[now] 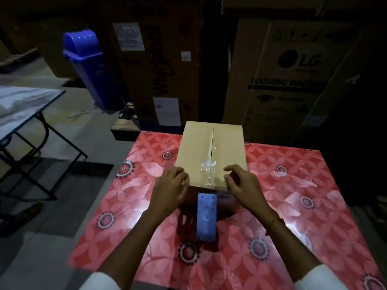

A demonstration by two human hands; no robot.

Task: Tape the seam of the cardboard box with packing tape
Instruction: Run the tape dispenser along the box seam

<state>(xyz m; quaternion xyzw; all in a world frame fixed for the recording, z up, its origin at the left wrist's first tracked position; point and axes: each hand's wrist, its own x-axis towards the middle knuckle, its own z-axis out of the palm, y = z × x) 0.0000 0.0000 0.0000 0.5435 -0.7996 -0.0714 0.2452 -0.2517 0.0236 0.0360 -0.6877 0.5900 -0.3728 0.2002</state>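
Cardboard box [196, 151] sitting on red floral bench [293, 206], clear tape [208, 164] lying along its seam | left hand [170, 185] and right hand [240, 183] loosely curled, hovering at near corners, gripping nothing | blue dispenser [206, 216] resting between wrists

**Readable print: one carton only**

At about 1 o'clock, behind the table, a large brown carton [293, 76] carries the brand "LG" in dark letters beside a round logo. Just below it runs a bold line reading "WASHING MAC…", its end lost in shadow. Smaller print above and below these is too dim to read. At 12 o'clock, a tall carton [159, 65] bears white labels and vertical script lettering, all illegible.
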